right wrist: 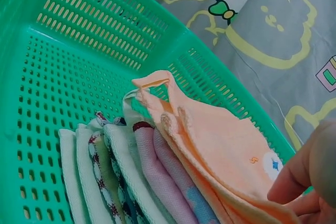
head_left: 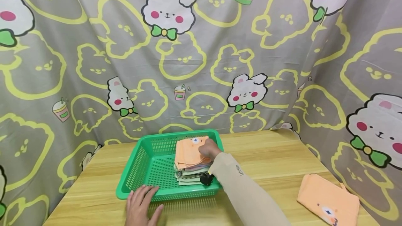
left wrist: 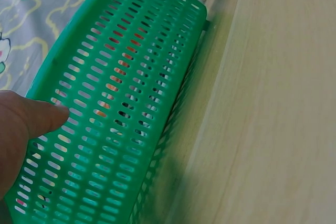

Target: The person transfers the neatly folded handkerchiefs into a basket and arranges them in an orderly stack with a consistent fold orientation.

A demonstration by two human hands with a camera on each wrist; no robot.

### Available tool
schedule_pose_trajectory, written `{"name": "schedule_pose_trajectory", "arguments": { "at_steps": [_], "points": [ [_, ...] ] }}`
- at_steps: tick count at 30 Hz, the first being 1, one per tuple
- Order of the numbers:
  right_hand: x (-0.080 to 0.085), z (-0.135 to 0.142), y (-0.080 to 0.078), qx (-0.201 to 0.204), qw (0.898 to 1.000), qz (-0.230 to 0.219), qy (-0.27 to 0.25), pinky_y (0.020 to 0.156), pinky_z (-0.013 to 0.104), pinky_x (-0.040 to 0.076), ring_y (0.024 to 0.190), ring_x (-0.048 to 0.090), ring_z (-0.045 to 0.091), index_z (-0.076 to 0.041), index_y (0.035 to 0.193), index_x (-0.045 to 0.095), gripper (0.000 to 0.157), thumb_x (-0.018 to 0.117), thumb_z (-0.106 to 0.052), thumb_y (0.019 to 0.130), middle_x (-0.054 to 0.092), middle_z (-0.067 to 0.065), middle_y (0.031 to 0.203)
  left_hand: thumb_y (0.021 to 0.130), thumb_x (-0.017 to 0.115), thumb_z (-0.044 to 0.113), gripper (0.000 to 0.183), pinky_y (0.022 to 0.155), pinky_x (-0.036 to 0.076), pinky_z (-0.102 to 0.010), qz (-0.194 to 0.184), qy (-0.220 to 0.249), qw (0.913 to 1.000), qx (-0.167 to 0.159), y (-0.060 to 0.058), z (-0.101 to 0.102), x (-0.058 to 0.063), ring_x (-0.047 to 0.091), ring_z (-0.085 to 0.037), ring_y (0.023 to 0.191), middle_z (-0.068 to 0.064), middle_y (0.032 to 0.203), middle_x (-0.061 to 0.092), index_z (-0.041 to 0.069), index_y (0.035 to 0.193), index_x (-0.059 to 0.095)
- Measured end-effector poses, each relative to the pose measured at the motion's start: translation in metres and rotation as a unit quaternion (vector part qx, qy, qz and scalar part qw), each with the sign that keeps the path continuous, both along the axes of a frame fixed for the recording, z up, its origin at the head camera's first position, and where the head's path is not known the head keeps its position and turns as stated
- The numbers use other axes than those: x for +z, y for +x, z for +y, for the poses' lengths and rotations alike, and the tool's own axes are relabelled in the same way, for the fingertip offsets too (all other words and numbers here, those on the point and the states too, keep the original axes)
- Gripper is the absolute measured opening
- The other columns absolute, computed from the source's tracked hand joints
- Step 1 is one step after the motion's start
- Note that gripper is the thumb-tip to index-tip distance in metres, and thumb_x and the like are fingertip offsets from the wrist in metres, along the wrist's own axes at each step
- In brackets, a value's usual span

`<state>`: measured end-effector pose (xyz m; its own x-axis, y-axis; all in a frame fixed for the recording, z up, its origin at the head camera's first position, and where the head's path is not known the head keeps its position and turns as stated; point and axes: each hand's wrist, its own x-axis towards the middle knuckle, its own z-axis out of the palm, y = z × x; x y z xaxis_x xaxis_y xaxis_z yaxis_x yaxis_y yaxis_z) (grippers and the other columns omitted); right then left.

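A stack of folded cloths (right wrist: 76, 177) in mint, patterned and pink sits at the right side of a green plastic basket (head_left: 132, 165). On top lies a folded orange cloth (head_left: 186, 152) with a small printed face. My right hand (head_left: 208, 148) pinches this orange cloth at its right edge; in the right wrist view thumb and finger close on its near corner. My left hand (head_left: 139, 205) rests its fingers on the basket's near rim, at the left, thumb spread apart. In the left wrist view, that thumb (left wrist: 44, 119) lies in front of the basket's slotted outer wall.
Another folded orange cloth (head_left: 328, 198) with a printed face lies on the wooden table (head_left: 267, 152) at the right. Behind and beside the table hangs a grey curtain (head_left: 201, 62) with cartoon animals. The basket's left half shows its bare perforated floor.
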<state>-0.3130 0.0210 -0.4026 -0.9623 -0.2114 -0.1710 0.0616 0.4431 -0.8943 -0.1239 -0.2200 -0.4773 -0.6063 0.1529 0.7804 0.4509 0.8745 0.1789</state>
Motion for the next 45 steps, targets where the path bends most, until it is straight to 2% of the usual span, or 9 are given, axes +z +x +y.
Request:
{"name": "schedule_pose_trajectory", "arguments": {
  "at_steps": [3,7,10,15,22,30,35,39,45],
  "points": [
    [0.0,0.002,0.0,0.008,1.0,-0.007,-0.003,0.045,0.032,0.019,0.046,0.014,0.015,0.009,0.149,0.02,0.06,0.038,0.005,0.092,0.04,0.026,0.121,0.066,0.082,0.025,0.056,0.097,0.024,-0.056,0.001,-0.003,1.0,-0.001,0.0,0.001,0.0,0.05,-0.037,0.108,-0.013,0.11,0.061,0.009,0.116,0.065],
    [-0.001,0.002,-0.003,0.021,1.0,-0.01,0.011,0.046,0.032,0.018,0.048,0.014,0.015,0.009,0.144,0.028,0.053,0.037,0.005,0.092,0.04,0.027,0.116,0.065,0.082,0.023,0.057,0.098,0.024,-0.056,-0.008,-0.003,1.0,0.002,0.0,0.002,0.001,0.05,-0.036,0.109,-0.012,0.111,0.061,0.008,0.117,0.065],
    [-0.002,0.0,-0.005,0.034,0.999,-0.015,0.027,0.047,0.032,0.02,0.047,0.016,0.015,0.009,0.144,0.028,0.053,0.037,0.004,0.092,0.035,0.03,0.133,0.064,0.083,0.021,0.058,0.101,0.023,-0.056,-0.012,-0.001,0.9999,0.006,0.0,0.002,0.002,0.049,-0.036,0.11,-0.012,0.112,0.061,0.008,0.118,0.065],
    [-0.002,-0.003,-0.007,0.053,0.996,-0.025,0.072,0.046,0.032,0.023,0.046,0.02,0.015,0.008,0.147,0.026,0.059,0.041,0.005,0.09,0.005,0.024,0.158,0.061,0.085,0.017,0.06,0.093,0.026,-0.059,-0.013,-0.005,0.9998,0.012,0.0,0.002,0.002,0.05,-0.036,0.109,-0.012,0.111,0.061,0.008,0.117,0.065],
    [0.0,-0.006,-0.005,0.078,0.989,-0.028,0.125,0.046,0.032,0.021,0.044,0.018,0.014,0.01,0.141,0.038,0.055,0.047,0.012,0.086,0.008,0.029,0.156,0.063,0.085,0.021,0.055,0.085,0.029,-0.063,-0.013,-0.003,0.9998,0.012,0.002,0.001,0.002,0.052,-0.039,0.106,-0.011,0.107,0.062,0.008,0.114,0.067],
    [0.002,-0.005,-0.005,0.078,0.987,-0.024,0.138,0.046,0.032,0.021,0.045,0.018,0.015,0.009,0.14,0.037,0.054,0.049,0.011,0.087,0.019,0.029,0.15,0.063,0.085,0.022,0.055,0.086,0.029,-0.063,-0.008,-0.006,0.9999,0.011,0.0,0.001,0.001,0.052,-0.038,0.105,-0.011,0.107,0.062,0.008,0.114,0.067],
    [0.005,-0.003,-0.004,0.08,0.986,-0.019,0.146,0.045,0.031,0.022,0.044,0.02,0.013,0.009,0.143,0.035,0.052,0.044,0.008,0.091,0.014,0.03,0.154,0.062,0.084,0.021,0.057,0.089,0.027,-0.061,-0.001,-0.006,1.0,0.005,-0.001,0.001,0.0,0.051,-0.037,0.106,-0.012,0.108,0.062,0.007,0.115,0.067],
    [0.008,-0.001,-0.002,0.078,0.987,-0.013,0.14,0.046,0.032,0.023,0.055,0.034,0.018,0.007,0.148,0.027,0.056,0.04,0.007,0.093,0.008,0.027,0.157,0.062,0.083,0.021,0.059,0.104,0.02,-0.051,0.004,-0.008,1.0,0.001,-0.001,0.001,0.0,0.05,-0.036,0.108,-0.013,0.11,0.061,0.008,0.117,0.065],
    [0.014,0.003,0.003,0.075,0.993,-0.012,0.086,0.046,0.032,0.023,0.061,0.032,0.021,0.004,0.152,0.017,0.066,0.041,0.009,0.091,0.014,0.023,0.157,0.061,0.084,0.018,0.06,0.101,0.022,-0.055,-0.001,-0.009,1.0,0.003,0.001,0.0,0.0,0.05,-0.036,0.109,-0.013,0.11,0.061,0.008,0.117,0.064]
  ]
}}
